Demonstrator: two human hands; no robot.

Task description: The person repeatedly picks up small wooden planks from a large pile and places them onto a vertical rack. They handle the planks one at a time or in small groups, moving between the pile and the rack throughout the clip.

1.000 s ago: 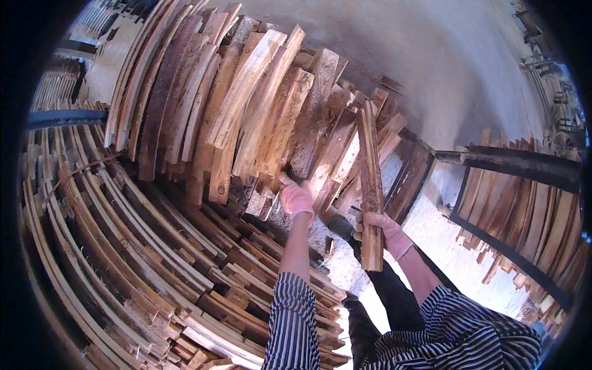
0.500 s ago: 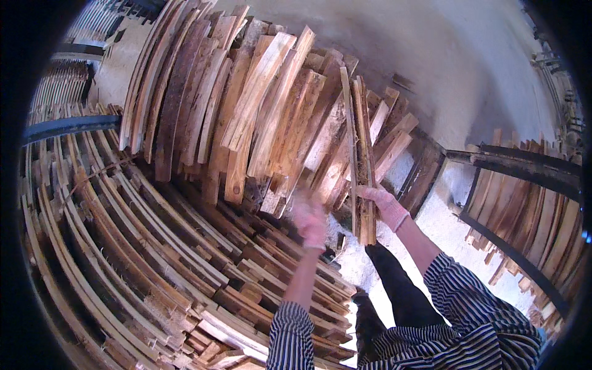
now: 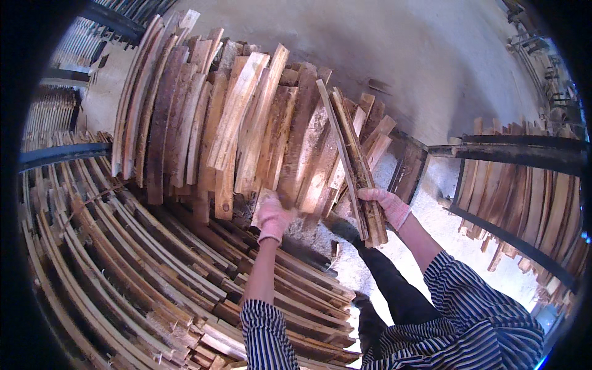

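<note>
My right hand, in a pink knit glove, is closed around the lower part of a few narrow wooden boards. They lean up and away to the left, bark edges showing on some. My left hand, gloved alike, is at the lower ends of the boards in a heap. Motion smears its fingers, so whether it grips a board end cannot be made out. The heaped boards are rough, pale to dark brown, and lie side by side.
Stacked long slats fill the left and lower left. A dark metal beam and a rack of more boards stand at the right. Grey floor spreads beyond the heap. My dark-trousered legs are below the held boards.
My left hand has moved left, to the lower ends of the heaped boards. The boards in my right hand now tilt more to the left. The whole view has shifted slightly.
</note>
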